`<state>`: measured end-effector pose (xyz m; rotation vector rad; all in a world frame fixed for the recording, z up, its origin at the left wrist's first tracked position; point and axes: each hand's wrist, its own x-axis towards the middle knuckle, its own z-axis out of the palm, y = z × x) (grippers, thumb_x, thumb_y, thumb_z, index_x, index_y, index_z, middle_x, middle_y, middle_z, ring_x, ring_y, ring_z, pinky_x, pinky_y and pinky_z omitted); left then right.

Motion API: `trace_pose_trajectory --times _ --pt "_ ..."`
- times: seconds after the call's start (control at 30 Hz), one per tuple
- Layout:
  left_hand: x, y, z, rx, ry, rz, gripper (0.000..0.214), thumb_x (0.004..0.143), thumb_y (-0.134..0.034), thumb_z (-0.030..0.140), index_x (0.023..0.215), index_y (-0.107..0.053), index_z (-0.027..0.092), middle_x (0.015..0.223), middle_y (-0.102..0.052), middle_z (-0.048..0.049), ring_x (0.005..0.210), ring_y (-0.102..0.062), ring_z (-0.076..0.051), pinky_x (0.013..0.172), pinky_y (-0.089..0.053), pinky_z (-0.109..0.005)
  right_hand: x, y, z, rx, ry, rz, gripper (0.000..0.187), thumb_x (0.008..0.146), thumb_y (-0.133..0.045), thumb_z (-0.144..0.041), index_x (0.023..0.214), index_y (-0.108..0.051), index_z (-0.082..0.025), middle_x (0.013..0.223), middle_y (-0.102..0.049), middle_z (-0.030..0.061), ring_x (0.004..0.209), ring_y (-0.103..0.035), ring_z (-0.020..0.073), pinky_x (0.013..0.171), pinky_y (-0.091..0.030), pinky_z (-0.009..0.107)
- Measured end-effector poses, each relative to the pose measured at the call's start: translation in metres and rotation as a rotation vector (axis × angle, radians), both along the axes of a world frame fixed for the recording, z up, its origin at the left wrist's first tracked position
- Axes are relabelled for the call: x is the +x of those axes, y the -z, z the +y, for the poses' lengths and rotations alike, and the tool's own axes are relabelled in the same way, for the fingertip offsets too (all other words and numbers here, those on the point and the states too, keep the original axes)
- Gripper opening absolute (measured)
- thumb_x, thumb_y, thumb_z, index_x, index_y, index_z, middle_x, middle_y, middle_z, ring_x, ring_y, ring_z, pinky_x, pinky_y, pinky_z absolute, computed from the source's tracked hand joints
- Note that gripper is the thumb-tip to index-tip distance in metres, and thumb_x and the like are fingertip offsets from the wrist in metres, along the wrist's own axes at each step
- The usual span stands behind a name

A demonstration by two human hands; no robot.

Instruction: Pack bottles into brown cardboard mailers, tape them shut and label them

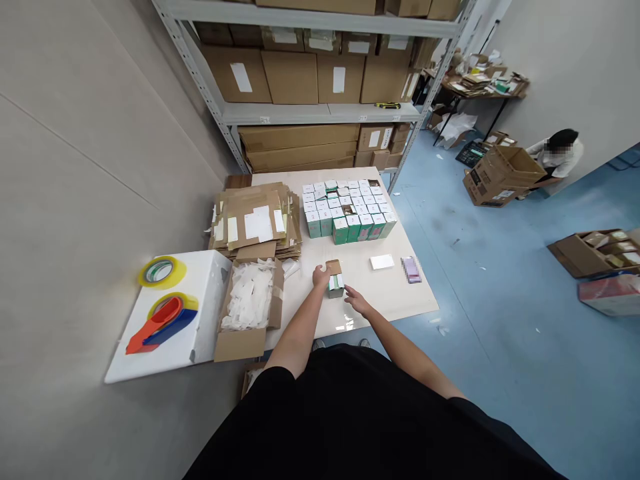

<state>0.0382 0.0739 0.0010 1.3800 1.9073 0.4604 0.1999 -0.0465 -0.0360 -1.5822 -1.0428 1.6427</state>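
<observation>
A small green-and-white carton [336,285] stands on the table in front of me, with its brown inner flap [333,267] raised at the far side. My left hand [321,276] grips it at the upper left, by the flap; part of the fingers is hidden. Just off the carton's right side is my right hand [356,301], fingers stretched out and holding nothing. Rows of similar cartons [353,230] stand behind, a few with open tops. To the right lie a flat white box [382,262] and a stack of purple packets or cards [411,270].
Flattened cardboard [257,223] is piled on the left, before an open box of white padding [250,293]. A tape dispenser [163,323] and tape roll [163,271] lie on white foam. Shelves of cartons [293,77] stand behind. A person [563,157] crouches at far right.
</observation>
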Motion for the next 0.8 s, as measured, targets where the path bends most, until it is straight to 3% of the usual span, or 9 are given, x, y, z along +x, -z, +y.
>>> trace_pose_trajectory --times 0.1,0.17,0.23,0.3,0.47,0.57,0.7,0.8 --pt "-0.009 -0.009 -0.009 0.220 0.066 0.122 0.040 0.098 -0.058 0.038 0.135 -0.063 0.022 0.148 -0.056 -0.0149 0.137 -0.055 -0.029 0.107 -0.048 -0.037 -0.002 0.001 0.007 0.058 0.011 -0.029 0.077 0.080 -0.055 -0.018 0.156 -0.049 -0.027 0.163 -0.049 0.0059 0.151 -0.047 0.0236 0.125 -0.037 0.044" --pt "-0.014 -0.013 -0.018 0.318 0.215 0.189 0.029 0.098 -0.059 0.033 0.122 -0.071 0.024 0.140 -0.059 -0.0121 0.134 -0.055 -0.027 0.108 -0.047 -0.035 -0.004 0.001 0.011 0.097 0.012 -0.084 0.073 0.082 -0.053 -0.018 0.154 -0.050 -0.027 0.156 -0.057 0.0060 0.146 -0.052 0.0224 0.122 -0.041 0.044" --pt "-0.018 -0.016 -0.026 0.267 0.371 0.197 0.028 0.094 -0.065 0.035 0.119 -0.074 0.025 0.134 -0.063 -0.0104 0.126 -0.059 -0.027 0.105 -0.049 -0.034 -0.006 -0.001 0.015 0.116 -0.001 -0.168 0.070 0.084 -0.053 -0.018 0.153 -0.051 -0.028 0.148 -0.063 0.0063 0.137 -0.060 0.0230 0.119 -0.045 0.045" --pt "-0.020 -0.016 -0.030 0.164 0.456 0.172 0.042 0.087 -0.073 0.037 0.127 -0.072 0.026 0.129 -0.066 -0.0086 0.118 -0.064 -0.026 0.102 -0.051 -0.034 -0.009 -0.004 0.019 0.118 -0.031 -0.262 0.068 0.085 -0.054 -0.018 0.152 -0.051 -0.026 0.143 -0.066 0.0080 0.126 -0.066 0.0242 0.115 -0.048 0.046" --pt "-0.021 -0.015 -0.028 0.078 0.379 0.093 0.043 0.085 -0.068 0.024 0.128 -0.073 0.021 0.127 -0.072 -0.0092 0.119 -0.066 -0.026 0.107 -0.050 -0.034 -0.015 -0.018 0.024 0.142 -0.115 -0.424 0.061 0.088 -0.053 -0.015 0.149 -0.053 -0.023 0.144 -0.066 0.0091 0.121 -0.068 0.0247 0.112 -0.049 0.042" --pt "-0.027 -0.013 -0.025 0.044 0.373 -0.087 0.042 0.087 -0.062 0.019 0.127 -0.075 0.022 0.136 -0.071 -0.0075 0.127 -0.064 -0.025 0.113 -0.047 -0.033 -0.014 -0.025 0.024 0.124 -0.137 -0.526 0.053 0.092 -0.054 -0.016 0.145 -0.056 -0.021 0.135 -0.070 0.0108 0.119 -0.069 0.0259 0.108 -0.050 0.039" --pt "-0.041 -0.006 -0.024 -0.076 0.334 -0.346 0.046 0.089 -0.055 0.016 0.131 -0.073 0.021 0.140 -0.070 -0.0069 0.120 -0.069 -0.023 0.106 -0.055 -0.036 -0.012 -0.033 0.023 0.130 -0.160 -0.632 0.041 0.096 -0.054 -0.022 0.137 -0.058 -0.021 0.126 -0.074 0.0103 0.112 -0.071 0.0250 0.100 -0.052 0.035" --pt "-0.046 -0.002 -0.026 -0.102 0.312 -0.407 0.053 0.085 -0.059 0.014 0.138 -0.068 0.019 0.139 -0.070 -0.0105 0.121 -0.068 -0.025 0.105 -0.055 -0.040 -0.017 -0.039 0.024 0.114 -0.164 -0.728 0.034 0.098 -0.057 -0.029 0.131 -0.058 -0.021 0.117 -0.076 0.0110 0.108 -0.072 0.0254 0.092 -0.052 0.033"
